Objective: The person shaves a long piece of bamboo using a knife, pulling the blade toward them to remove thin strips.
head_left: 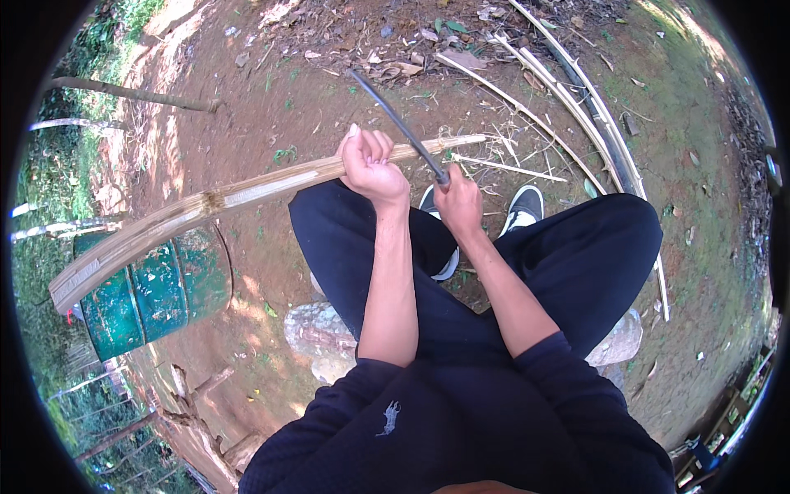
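My left hand point(372, 167) is closed around a long split bamboo piece point(271, 183), with the fingers wrapped over it. The bamboo slants from the far left, where its wide end rises over a drum, to a thin frayed tip in front of my shoes. A node ring shows along its length. In my right hand point(458, 202), closed on the handle, is a machete point(395, 122). Its dark, narrow blade points up and to the left, crossing over the bamboo just right of my left hand. Whether the blade touches the bamboo I cannot tell.
A dented green metal drum point(160, 288) lies at the left. Several long bamboo strips point(568, 107) and thin shavings point(514, 152) lie ahead and to the right on bare soil. I sit on a log point(321, 329). Dry branches point(193, 412) lie at the lower left.
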Demonstrator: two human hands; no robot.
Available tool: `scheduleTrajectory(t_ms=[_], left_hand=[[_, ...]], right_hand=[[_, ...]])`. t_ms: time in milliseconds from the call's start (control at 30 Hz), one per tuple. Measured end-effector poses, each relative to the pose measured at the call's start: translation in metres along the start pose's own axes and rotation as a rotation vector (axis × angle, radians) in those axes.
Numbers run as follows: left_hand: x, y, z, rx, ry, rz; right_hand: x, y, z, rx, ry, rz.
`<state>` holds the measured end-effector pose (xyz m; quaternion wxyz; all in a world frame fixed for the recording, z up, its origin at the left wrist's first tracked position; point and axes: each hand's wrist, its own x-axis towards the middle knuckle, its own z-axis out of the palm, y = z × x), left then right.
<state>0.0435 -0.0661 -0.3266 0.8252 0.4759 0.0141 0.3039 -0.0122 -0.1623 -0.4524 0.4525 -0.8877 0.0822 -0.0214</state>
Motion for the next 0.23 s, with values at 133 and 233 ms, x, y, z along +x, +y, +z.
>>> scheduleTrajectory(t_ms=[133,233], left_hand=[[0.001,0.0,0.001,-0.023,0.026,-0.02],[-0.004,-0.002,0.01,-0.043,-0.078,0.025]], right_hand=[[0.002,0.078,0.005,-0.071,-0.037,0.29],[-0.001,0.052,0.004,0.002,-0.031,0.292]])
